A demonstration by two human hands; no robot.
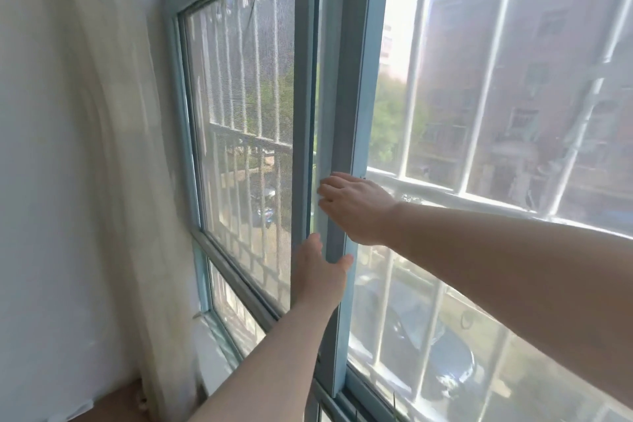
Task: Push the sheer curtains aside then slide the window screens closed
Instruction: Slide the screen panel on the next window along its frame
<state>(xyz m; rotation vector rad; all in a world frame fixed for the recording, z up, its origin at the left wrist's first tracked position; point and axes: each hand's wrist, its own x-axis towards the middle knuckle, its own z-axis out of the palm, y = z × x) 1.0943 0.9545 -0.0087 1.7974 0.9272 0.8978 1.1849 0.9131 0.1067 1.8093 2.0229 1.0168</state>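
Observation:
A mesh window screen (239, 106) in a pale blue-grey frame fills the left half of the window. Its right stile (303, 79) stands close to a second vertical frame (339, 96), with a narrow gap between them. My left hand (318, 276) is wrapped around the lower part of that second frame, thumb on its right side. My right hand (352, 205) presses flat on the same frame higher up, fingers pointing left. The sheer curtain (123, 147) hangs bunched against the wall at the left.
White security bars (486, 79) stand outside the glass pane (513, 250) on the right. The window sill (212, 353) runs along the bottom left, with a white wall (41, 181) beyond the curtain. Buildings, trees and parked cars lie below outside.

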